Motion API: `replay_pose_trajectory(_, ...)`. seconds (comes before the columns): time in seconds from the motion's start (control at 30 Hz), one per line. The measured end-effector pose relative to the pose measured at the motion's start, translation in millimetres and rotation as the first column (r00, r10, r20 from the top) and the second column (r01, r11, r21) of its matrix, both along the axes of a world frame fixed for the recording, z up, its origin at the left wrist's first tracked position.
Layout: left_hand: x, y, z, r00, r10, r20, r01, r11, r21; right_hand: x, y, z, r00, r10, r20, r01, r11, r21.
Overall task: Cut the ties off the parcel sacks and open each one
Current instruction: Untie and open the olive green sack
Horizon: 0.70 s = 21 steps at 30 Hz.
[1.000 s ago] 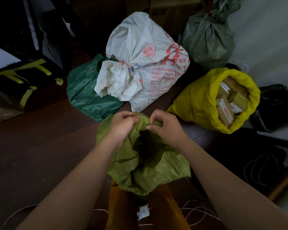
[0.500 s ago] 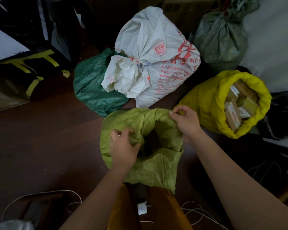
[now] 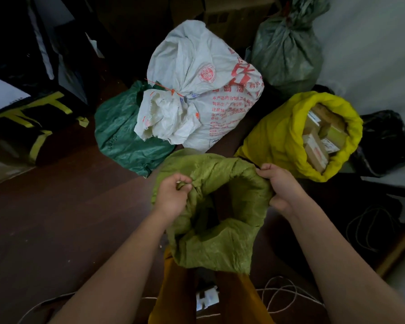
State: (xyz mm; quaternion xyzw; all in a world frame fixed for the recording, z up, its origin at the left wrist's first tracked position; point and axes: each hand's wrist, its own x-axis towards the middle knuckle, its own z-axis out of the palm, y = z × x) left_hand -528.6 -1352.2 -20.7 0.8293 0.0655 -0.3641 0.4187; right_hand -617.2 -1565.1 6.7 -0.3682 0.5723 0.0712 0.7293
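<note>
Now both hands on the olive-green sack (image 3: 220,244) on the dark floor (image 3: 56,218), left hand (image 3: 172,195) pinching its left rim, right hand (image 3: 282,189) gripping its right rim, mouth wide open, yellow sack (image 3: 274,141) of boxes just beside, white sack (image 3: 197,73) tied with red string behind.

Dark wooden floor (image 3: 56,218), olive sack (image 3: 220,244), yellow sack (image 3: 278,136), white sack (image 3: 197,66), green sack (image 3: 119,136), grey sack (image 3: 288,50), white cord (image 3: 281,293) lying loose

Bare floor (image 3: 56,218) lies left; white sack (image 3: 204,73) and yellow sack (image 3: 276,139) crowd ahead.
</note>
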Motion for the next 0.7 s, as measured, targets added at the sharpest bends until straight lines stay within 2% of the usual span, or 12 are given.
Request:
replay_pose_trajectory(0.17, 16, -12, 23, 0.999, -0.009, -0.052, 0.006, 0.998, -0.069, -16, -6, 27, 0.998, -0.003, -0.064, 0.007, 0.997, 0.071)
replay_pose_trajectory(0.33, 21, -35, 42, 0.982, -0.169, -0.088, 0.160, 0.982, -0.106, -48, -10, 54, 0.997, 0.046, -0.067, -0.036, 0.990, 0.133)
replay_pose_trajectory(0.57, 13, -64, 52, 0.930, -0.361, -0.062, 0.351, 0.927, -0.131, -95, -4, 59, 0.993, -0.111, -0.031, 0.115, 0.979, 0.168)
replay_pose_trajectory(0.7, 13, -70, 46, 0.928, -0.372, -0.028, 0.365, 0.921, -0.139, -103, 4, 47, 0.990, -0.134, -0.048, 0.140, 0.976, 0.166)
